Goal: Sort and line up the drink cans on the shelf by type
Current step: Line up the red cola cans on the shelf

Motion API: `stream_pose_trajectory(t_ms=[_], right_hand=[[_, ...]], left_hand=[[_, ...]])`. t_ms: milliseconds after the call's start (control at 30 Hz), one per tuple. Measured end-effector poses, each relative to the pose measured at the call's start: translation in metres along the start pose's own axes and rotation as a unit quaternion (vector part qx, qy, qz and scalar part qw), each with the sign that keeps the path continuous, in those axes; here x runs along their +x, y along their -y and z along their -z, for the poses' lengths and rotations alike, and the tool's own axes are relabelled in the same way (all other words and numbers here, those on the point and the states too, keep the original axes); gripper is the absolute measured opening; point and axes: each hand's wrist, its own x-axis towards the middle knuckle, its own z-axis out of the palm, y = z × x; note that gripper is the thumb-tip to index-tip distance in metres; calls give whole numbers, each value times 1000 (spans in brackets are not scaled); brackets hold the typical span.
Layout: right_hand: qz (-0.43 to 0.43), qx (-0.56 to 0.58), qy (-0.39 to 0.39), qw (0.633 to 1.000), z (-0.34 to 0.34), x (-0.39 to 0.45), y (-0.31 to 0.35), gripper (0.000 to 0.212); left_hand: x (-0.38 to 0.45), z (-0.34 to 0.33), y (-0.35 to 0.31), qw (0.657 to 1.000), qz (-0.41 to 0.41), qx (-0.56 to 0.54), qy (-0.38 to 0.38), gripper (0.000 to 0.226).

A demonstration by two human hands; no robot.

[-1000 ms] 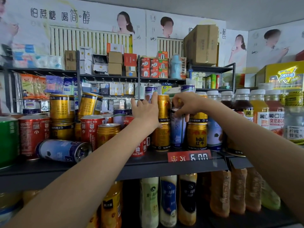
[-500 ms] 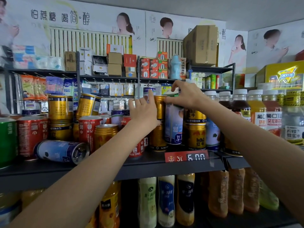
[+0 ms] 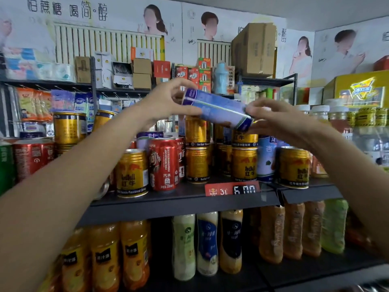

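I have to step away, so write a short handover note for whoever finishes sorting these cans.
Left hand grips one end of a blue can; right hand holds the other end. The can is tilted in the air above the shelf.
Done: little; some gold cans are stacked at the middle.
Left: place the blue can with its kind, such as the blue one standing at the right. A red can and another gold can are still mixed at the front.
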Motion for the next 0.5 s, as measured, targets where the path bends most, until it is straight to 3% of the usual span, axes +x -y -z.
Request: stream_pose_trajectory(t_ms=[67, 167, 233, 367, 433, 500], right_hand=[[-3, -31, 16, 999, -5, -4, -14, 33], [32, -206, -12, 978, -20, 0, -33, 51], [64, -282, -75, 954, -21, 4, -40, 49], [126, -244, -242, 931, -1, 2, -32, 32], [113, -281, -278, 912, 6, 0, -34, 45], [75, -354, -252, 897, 7, 0, -44, 69]], left_hand=[[10, 3, -8, 999, -11, -45, 20, 40], [27, -8, -17, 999, -26, 28, 38, 39], [35, -19, -20, 992, -25, 117, 44, 46], [39, -39, -14, 938, -39, 331, 91, 60], [35, -50, -6, 923, -40, 366, 112, 61], [31, -61, 2, 911, -41, 392, 120, 61]])
